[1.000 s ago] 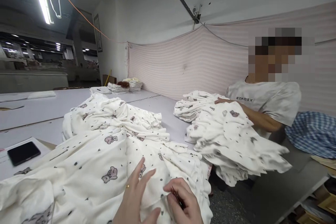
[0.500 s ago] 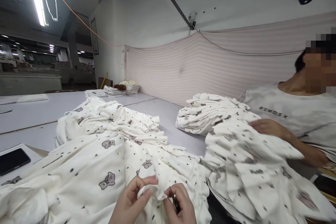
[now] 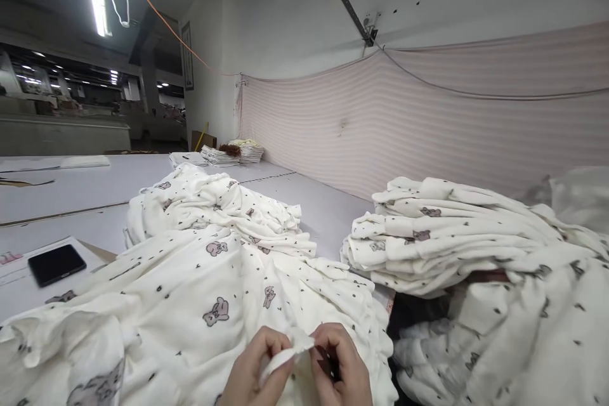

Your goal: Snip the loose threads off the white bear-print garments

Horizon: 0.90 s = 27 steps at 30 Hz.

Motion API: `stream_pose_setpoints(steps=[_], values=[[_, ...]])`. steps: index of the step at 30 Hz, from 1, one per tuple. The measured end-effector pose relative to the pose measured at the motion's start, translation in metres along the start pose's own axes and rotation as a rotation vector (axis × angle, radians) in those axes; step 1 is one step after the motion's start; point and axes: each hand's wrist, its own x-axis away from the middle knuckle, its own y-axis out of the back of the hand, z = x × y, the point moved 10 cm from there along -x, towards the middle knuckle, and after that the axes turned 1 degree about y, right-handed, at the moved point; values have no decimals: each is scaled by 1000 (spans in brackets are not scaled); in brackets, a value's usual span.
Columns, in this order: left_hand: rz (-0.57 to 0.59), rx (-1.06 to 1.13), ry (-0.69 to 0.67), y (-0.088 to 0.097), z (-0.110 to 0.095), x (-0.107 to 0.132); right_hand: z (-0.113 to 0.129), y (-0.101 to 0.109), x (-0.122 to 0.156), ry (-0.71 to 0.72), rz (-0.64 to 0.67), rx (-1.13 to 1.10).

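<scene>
My left hand point(image 3: 261, 365) is closed, pinching the turned edge of a white cloth garment point(image 3: 181, 323) printed with small bears and dark dots. My right hand point(image 3: 341, 365) is closed close beside it, its fingertips at the same edge. Tucked in the right palm is a small dark pointed tool point(image 3: 327, 363), which looks like thread snips and is partly hidden by the fingers. Between the two hands a short strip of the edge is drawn up. The rest of the garment lies bunched beneath them.
A second heap of the same printed cloth point(image 3: 428, 235) stands at the right, hanging over the table edge. At the left lies a black phone point(image 3: 57, 264) on paper. Folded white stacks point(image 3: 219, 155) sit at the far end, near a striped pink curtain point(image 3: 323, 114).
My hands have come closer together along the cloth edge. The view has swung slightly left. At the right, the co-worker's face and hand have left view, and the heap there has shifted.
</scene>
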Motion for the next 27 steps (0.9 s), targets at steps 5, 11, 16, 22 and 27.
stream_pose_setpoints(steps=[5, 11, 16, 22, 27], values=[[127, 367, 294, -10, 36, -5, 1, -7, -10, -38, 58, 155], [76, 502, 376, -8, 56, -6, 0, -22, -2, -87, 128, -19], [83, 346, 302, -5, 55, -6, -13, -32, 3, -165, 172, -38], [93, 135, 185, -7, 45, -8, -20, -38, -1, -216, 175, 7], [37, 220, 235, -1, 54, -12, -29, -31, -9, -311, 150, -8]])
